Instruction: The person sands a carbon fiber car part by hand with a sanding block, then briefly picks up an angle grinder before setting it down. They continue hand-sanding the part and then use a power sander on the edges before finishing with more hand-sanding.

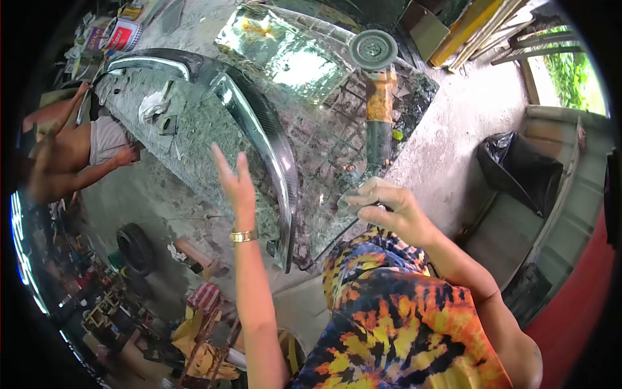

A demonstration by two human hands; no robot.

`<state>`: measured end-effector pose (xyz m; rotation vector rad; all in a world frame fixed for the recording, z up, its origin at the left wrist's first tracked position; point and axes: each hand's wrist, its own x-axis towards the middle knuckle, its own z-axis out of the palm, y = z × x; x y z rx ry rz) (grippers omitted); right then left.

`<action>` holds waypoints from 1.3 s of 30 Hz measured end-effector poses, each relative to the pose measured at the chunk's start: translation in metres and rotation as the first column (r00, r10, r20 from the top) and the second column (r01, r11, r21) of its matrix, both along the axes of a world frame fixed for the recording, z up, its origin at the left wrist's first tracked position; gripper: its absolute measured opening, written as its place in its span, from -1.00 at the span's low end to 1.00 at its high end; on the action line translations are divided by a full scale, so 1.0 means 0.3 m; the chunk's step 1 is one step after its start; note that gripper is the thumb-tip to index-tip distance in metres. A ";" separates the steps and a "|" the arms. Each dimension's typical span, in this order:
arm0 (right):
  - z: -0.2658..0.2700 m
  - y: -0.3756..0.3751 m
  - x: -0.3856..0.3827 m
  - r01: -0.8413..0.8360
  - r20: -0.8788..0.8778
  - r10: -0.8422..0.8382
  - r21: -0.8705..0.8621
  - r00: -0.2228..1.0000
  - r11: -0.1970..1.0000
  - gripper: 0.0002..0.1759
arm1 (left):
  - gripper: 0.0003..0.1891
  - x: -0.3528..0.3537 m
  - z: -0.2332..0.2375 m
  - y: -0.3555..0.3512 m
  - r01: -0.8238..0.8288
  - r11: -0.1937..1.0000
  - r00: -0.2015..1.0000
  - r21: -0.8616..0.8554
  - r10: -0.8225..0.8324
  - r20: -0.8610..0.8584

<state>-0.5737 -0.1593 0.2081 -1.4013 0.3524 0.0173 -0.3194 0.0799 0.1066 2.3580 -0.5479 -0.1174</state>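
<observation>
My left hand [238,188], with a gold watch on its wrist, is raised over the dusty worktable [194,129]. Its fingers are spread and hold nothing. Just right of it lies a long curved black car trim piece [275,146] with a glossy, carbon-patterned surface. At the table's near edge, close to my body, my right hand [392,207] has its fingers curled together. A pale, see-through patch shows by its fingertips; I cannot make out what it is. Beyond that hand an angle grinder [379,120] lies with its round disc [372,50] facing up.
A shiny foil-like sheet [285,55] covers part of the table's far side. At the left, another person's hand [126,154] is near the table edge. A tyre [134,248] stands on the floor. A black bag [521,168] hangs over a panel at the right.
</observation>
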 end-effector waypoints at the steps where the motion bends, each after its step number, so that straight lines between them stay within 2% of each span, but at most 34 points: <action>1: -0.023 0.000 -0.006 0.009 -0.002 -0.009 0.012 1.000 1.000 -0.69 | -0.32 0.014 0.033 0.012 0.025 0.995 0.987 -0.100 -0.040 -0.155; 2: -0.050 -0.002 -0.010 0.056 0.016 -0.056 0.033 0.998 0.998 -0.69 | -0.44 -0.009 0.059 0.036 0.073 0.991 0.971 -0.109 -0.096 -0.217; 3: -0.070 -0.005 -0.013 0.104 0.030 -0.106 0.055 0.994 0.993 -0.69 | -0.44 -0.056 0.083 0.058 0.083 0.992 0.970 -0.097 -0.103 -0.220; 5: -0.074 -0.022 0.000 0.125 0.011 -0.126 0.067 0.992 0.990 -0.68 | -0.46 -0.198 0.131 0.081 0.169 0.973 0.837 -0.157 -0.226 -0.499; 9: -0.022 -0.047 0.054 0.100 -0.039 -0.099 0.024 0.994 0.995 -0.68 | -0.36 -0.560 0.131 0.184 0.282 0.957 0.835 0.068 -0.210 -0.509; 11: -0.031 -0.052 0.065 0.091 0.026 -0.093 0.068 0.995 0.994 -0.68 | -0.29 -0.713 0.123 0.344 0.363 0.898 0.904 0.247 -0.275 -0.328; 13: -0.031 -0.048 0.069 0.082 0.003 -0.083 0.095 0.997 0.992 -0.68 | -0.35 -0.833 0.183 0.497 0.086 0.983 0.899 0.162 -0.006 -0.439; 14: -0.033 -0.047 0.070 0.068 -0.017 -0.067 0.120 0.998 0.990 -0.67 | -0.40 -0.846 0.240 0.551 -0.014 0.920 0.784 0.392 0.254 -0.567; 15: -0.037 -0.048 0.069 0.069 -0.016 -0.067 0.121 0.998 0.990 -0.67 | -0.45 -0.838 0.290 0.598 -0.057 0.790 0.613 0.610 0.510 -0.603; 16: -0.045 -0.046 0.068 0.042 -0.011 -0.041 0.081 0.999 0.996 -0.67 | -0.45 -0.844 0.282 0.652 -0.057 0.789 0.616 0.611 0.510 -0.601; 18: -0.054 -0.040 0.060 0.026 -0.011 -0.025 0.042 1.000 0.999 -0.67 | -0.51 -0.849 0.226 0.735 -0.189 0.897 0.804 0.398 0.375 -0.462; 20: -0.058 -0.038 0.055 0.042 -0.098 -0.029 0.128 0.995 0.991 -0.66 | -0.42 -0.752 0.227 0.557 0.041 0.958 0.960 0.283 0.041 -0.278; 21: -0.063 -0.037 0.051 0.042 -0.095 -0.030 0.126 0.995 0.991 -0.66 | -0.42 -0.735 0.197 0.503 0.041 0.959 0.960 0.282 0.040 -0.276; 23: -0.073 -0.035 0.038 0.053 -0.107 -0.040 0.120 0.993 0.991 -0.64 | -0.34 -0.716 0.140 0.410 0.300 0.906 0.933 0.300 -0.213 -0.291; 27: -0.079 -0.035 0.017 0.106 -0.050 -0.101 0.128 0.994 0.986 -0.64 | -0.28 -0.615 0.053 0.251 0.268 0.913 0.949 0.309 -0.195 -0.247; 29: -0.066 -0.037 0.020 0.084 -0.102 -0.074 0.099 0.992 0.992 -0.67 | -0.26 -0.501 0.055 0.137 0.411 0.820 0.912 0.400 -0.376 -0.165; 30: -0.058 -0.034 0.021 0.079 -0.098 -0.070 0.096 0.993 0.992 -0.67 | -0.26 -0.453 0.064 0.105 0.405 0.822 0.914 0.399 -0.373 -0.161; 32: -0.039 -0.032 0.024 0.101 -0.216 -0.054 0.213 0.975 0.972 -0.69 | -0.19 -0.368 0.086 0.072 0.279 0.959 0.946 0.047 -0.266 -0.186; 33: -0.036 -0.034 0.026 0.096 -0.212 -0.051 0.207 0.976 0.974 -0.69 | -0.19 -0.350 0.094 0.084 0.274 0.961 0.948 0.042 -0.263 -0.180; 35: -0.043 -0.042 0.032 0.129 -0.102 -0.108 0.231 0.989 0.964 -0.71 | -0.10 -0.322 0.109 0.111 0.061 0.997 0.973 0.055 -0.047 -0.225; 36: -0.049 -0.040 0.035 0.116 -0.096 -0.096 0.229 0.991 0.967 -0.71 | 0.02 -0.314 0.074 0.144 0.061 0.975 0.975 0.212 -0.013 -0.223; 37: -0.055 -0.037 0.039 0.116 -0.144 -0.078 0.275 0.987 0.954 -0.73 | 0.02 -0.326 0.025 0.176 0.047 0.976 0.976 0.210 0.000 -0.216; 39: -0.055 -0.032 0.058 0.111 -0.185 -0.054 0.311 0.981 0.944 -0.74 | 0.10 -0.360 -0.078 0.235 0.125 0.893 0.989 0.433 -0.079 -0.124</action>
